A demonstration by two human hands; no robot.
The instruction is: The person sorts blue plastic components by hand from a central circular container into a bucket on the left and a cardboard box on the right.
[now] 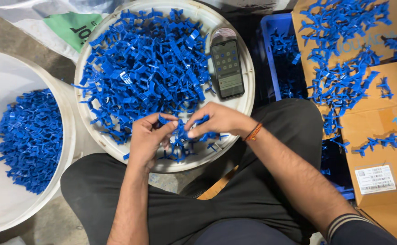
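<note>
floor [8, 31] – bare grey concrete | light – even, dim | furniture – cardboard boxes [380, 136]

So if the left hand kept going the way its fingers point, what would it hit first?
The left hand points right, toward the right hand. It would probably meet the blue plastic piece pinched between the two hands first, then the right hand's fingertips. Depth is hard to judge from above.

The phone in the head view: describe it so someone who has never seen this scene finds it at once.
Start at the round white tray heaped with blue plastic pieces, in front of the person's knees. The phone lies flat on the tray's right side, beyond the right hand. It is the only dark, flat rectangle there, its screen lit.
</note>
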